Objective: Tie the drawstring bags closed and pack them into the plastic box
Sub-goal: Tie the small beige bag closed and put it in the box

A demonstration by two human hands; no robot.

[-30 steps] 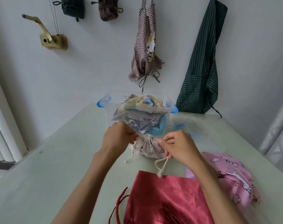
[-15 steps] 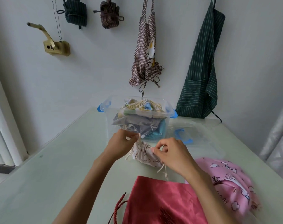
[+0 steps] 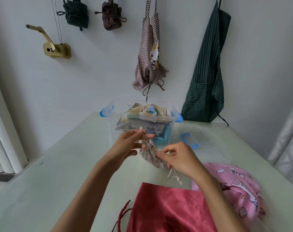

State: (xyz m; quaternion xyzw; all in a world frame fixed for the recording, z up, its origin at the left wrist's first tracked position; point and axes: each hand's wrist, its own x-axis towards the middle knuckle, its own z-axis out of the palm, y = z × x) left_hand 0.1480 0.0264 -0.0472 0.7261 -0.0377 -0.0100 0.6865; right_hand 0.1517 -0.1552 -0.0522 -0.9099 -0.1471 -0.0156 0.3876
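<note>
Small cream printed drawstring bag (image 3: pixel 150 156) sits on the table (image 3: pixel 62 173), directly in front of the clear plastic box (image 3: pixel 142 118), between the two hands. Its gathered neck points up and away, toward the box; its body trails back toward the person.

Left hand (image 3: pixel 125 144): thumb and fingers pinch one cord (image 3: pixel 141 131) just above the neck and hold it upward; the other fingers are loosely spread.

Right hand (image 3: pixel 179 158): fingers curled, fingertips pinch the other cord at the bag's near side; that cord's loose knotted tail (image 3: pixel 174 175) hangs down toward the red satin bag (image 3: pixel 167 211).

The cords run in opposite directions, up-left and down-right, roughly along the bag's long axis. Judgement: the knot is at the neck, nearer the left hand, and the tie looks unfinished.

The box already holds several bags, piled to the rim. The pink printed bag (image 3: pixel 234 186) lies at right, apparently untied.

Writing: a few small letters on the pink bag, too blurred to read. No brand visible.
</note>
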